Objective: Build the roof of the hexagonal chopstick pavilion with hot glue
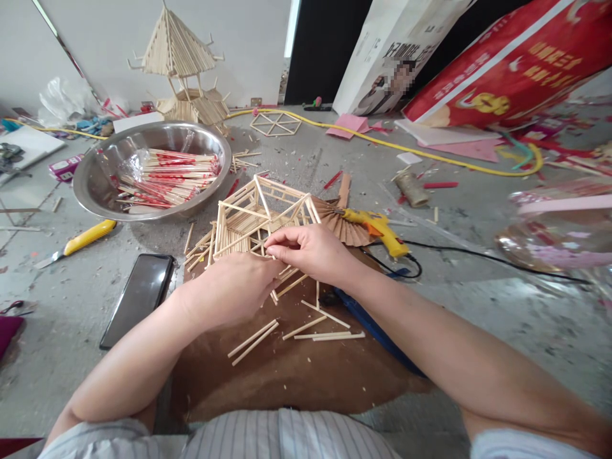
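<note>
A hexagonal open frame [245,222] of glued wooden sticks stands on a brown board [287,376]. At its near side my two hands meet. My right hand [313,254] is closed, with thumb and forefinger pinched at the frame's front edge; what lies between the fingertips is too small to make out. Beside it, my left hand [241,284] is curled palm down against the frame, its fingertips hidden. Several loose cut sticks [254,339] lie on the board in front of the hands. Just right of the frame is a yellow glue gun [382,233] by a pleated brown paper fan [342,222].
A steel bowl [81,185] holds packs of red-marked sticks. Around it are a yellow utility knife [88,237], a black phone [136,303] and a stick pagoda [179,54] behind. A black cord [478,252] runs right. Red and white bags [516,64] stand at the back right.
</note>
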Demonstrator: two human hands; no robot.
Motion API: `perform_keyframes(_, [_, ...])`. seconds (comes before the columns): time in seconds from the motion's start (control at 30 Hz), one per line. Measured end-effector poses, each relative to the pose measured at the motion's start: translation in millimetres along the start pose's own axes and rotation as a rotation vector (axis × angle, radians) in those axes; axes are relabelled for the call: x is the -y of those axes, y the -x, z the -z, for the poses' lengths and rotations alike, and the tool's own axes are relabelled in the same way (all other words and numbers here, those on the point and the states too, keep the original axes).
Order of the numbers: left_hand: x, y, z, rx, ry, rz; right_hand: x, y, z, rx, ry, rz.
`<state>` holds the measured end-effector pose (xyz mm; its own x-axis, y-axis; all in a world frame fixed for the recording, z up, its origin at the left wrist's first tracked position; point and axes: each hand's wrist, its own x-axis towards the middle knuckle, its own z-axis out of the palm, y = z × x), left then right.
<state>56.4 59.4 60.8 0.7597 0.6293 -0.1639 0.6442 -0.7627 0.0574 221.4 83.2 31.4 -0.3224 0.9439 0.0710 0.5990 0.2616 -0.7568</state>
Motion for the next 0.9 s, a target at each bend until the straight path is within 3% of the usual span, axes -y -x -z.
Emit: perform_keyframes(0.9, [0.7,-0.8,-1.8,-0.048,0.02,-0.023,-2.4,1.8,-2.2,-0.041,-0.01,0.007])
